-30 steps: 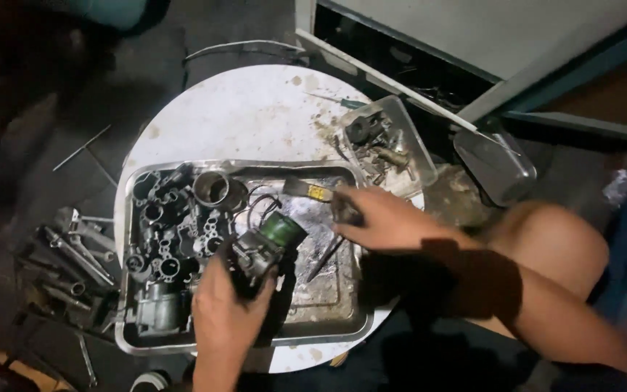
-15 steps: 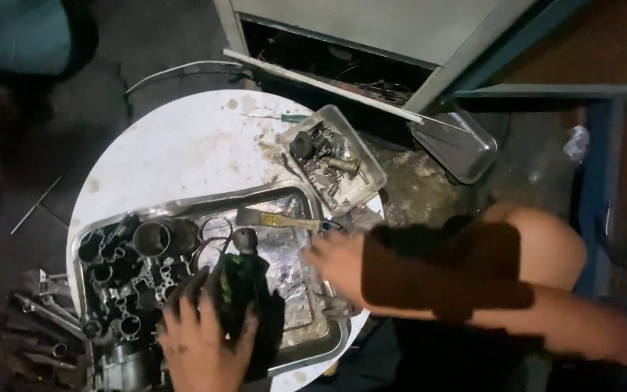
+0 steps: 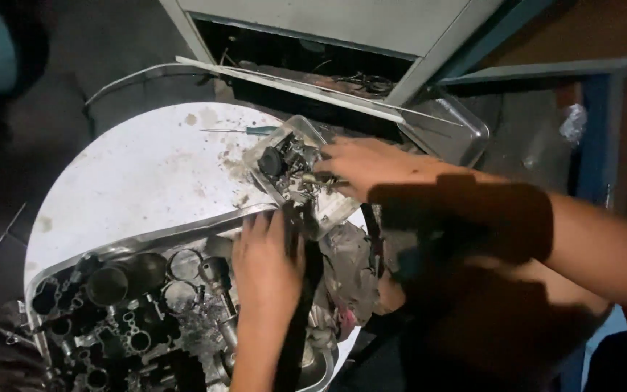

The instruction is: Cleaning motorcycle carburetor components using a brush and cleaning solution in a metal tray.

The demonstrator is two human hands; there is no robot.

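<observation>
Right hand [image 3: 371,165] fingers curled into small tray [image 3: 306,134] of greasy parts | left hand [image 3: 266,265] gripping dark part [image 3: 300,239]

Round table [image 3: 146,174] carrying a large tray [image 3: 146,243] of engine parts [image 3: 110,319] at its near edge; small tray [image 3: 306,134] behind it (screwdriver [image 3: 244,131] just left), empty tray [image 3: 466,127] farther right.
</observation>
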